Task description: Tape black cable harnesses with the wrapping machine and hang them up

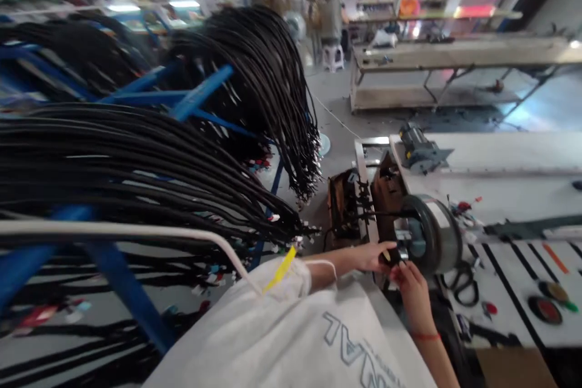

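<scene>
My left hand (376,256) is at the front of a round dark grey machine (439,233), its fingers pinched on a small black piece (391,256) whose kind I cannot make out. Just right of it, my right hand (410,284) has its fingertips pressed together close to the machine's metal part (402,236). Whatever the right fingertips hold is too small to name. A black cable (386,213) runs from the machine toward the left.
Thick bundles of black cables (268,73) hang over blue racks (204,94) on my left. A grey motor (418,148) stands on the white bench (491,154). Black scissor handles (464,285) and tape rolls (544,309) lie at right. An open cardboard box (388,185) sits beside the machine.
</scene>
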Tool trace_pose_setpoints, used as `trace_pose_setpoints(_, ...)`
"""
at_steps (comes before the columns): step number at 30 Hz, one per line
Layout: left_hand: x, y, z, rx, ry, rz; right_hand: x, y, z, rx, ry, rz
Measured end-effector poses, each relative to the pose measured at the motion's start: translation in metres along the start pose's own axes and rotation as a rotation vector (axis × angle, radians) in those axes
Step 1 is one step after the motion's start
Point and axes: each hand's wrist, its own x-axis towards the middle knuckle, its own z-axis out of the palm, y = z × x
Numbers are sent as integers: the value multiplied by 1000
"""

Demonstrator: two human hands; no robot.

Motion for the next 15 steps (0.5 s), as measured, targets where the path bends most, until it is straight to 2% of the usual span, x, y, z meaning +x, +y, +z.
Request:
trace_pose_setpoints(3,3,-14,-3,216,152,93,-3,9,-1,119,38,243)
trace_pose_setpoints(5,8,-22,-7,245,138,65,-2,13,-3,130,79,307)
trace_pose_setpoints(7,13,-29,-10,217,120,61,-2,15,-3,143,126,340)
trace_pose_setpoints(10,25,-37,-12,227,155,134,0,15,-2,151,193,352)
trace_pose_setpoints(15,47,-41,-2,269,165,146,7,19,-4,137,320,339)
